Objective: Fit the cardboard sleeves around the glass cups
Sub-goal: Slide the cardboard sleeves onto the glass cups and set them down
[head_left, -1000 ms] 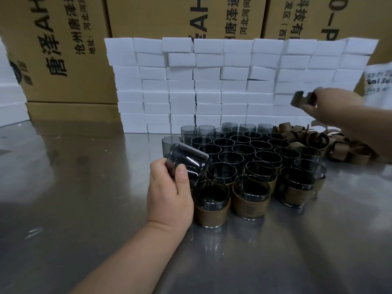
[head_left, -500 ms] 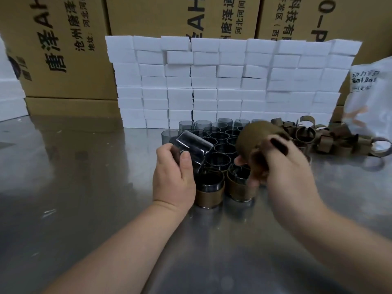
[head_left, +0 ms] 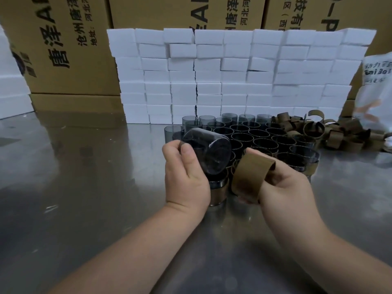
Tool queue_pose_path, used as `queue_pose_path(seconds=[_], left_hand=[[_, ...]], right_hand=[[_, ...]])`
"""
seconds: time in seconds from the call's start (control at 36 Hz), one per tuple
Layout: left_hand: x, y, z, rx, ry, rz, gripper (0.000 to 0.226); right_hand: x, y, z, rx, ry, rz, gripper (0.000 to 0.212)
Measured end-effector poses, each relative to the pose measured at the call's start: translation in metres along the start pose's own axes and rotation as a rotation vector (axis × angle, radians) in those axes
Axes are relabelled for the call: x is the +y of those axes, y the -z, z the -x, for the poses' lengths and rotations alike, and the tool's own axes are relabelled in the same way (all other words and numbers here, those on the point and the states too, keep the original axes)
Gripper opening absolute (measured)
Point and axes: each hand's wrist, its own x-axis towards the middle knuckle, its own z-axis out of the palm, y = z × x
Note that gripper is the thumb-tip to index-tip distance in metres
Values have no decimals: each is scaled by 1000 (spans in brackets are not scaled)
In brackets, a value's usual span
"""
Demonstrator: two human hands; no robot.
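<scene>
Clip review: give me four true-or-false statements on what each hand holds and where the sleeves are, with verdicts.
1. The left hand grips a tilted cup above the table. True.
2. The right hand is empty. False: it holds a sleeve.
3. That sleeve already sits around the held cup. False: they are apart.
4. A pile of loose sleeves lies right of the standing cups. True.

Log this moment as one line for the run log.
left hand: holds glass cup, tilted | right hand: holds cardboard sleeve | status: sleeve not yet on cup
</scene>
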Motion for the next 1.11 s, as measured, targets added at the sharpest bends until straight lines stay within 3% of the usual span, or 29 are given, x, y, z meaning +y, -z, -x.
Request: queue_pose_path(seconds=[0.14,0.36,0.53,0.64,0.78,0.86,0.94,1.11], left_hand=[[-1,-1,1,-10,53,64,26],[6,2,2,-40,-51,20,16],[7,3,3,-84,-84,48,16],[7,3,2,-104,-82,55,18],[6,4,1,-120,-67,62,29],[6,5,0,-118,-70,61,44],[8,5,0,-133,-46,94,38],[13,5,6,-208,-120,150,46]], right_hand=[[-5,-5,3,-21,-16,-49,47],[-1,-4,-1,-26,-162,-164,66],[1,-2,-5,-45,-176,-146,45],[2,2,-4,-91,-296,-284,23],[3,1,0,-87,-248,-203,26],[4,-3,3,-100,-199,-224,17],[6,-3,3,-141,-236,-320,27],[12,-3,2,-200,-250,-403,37]])
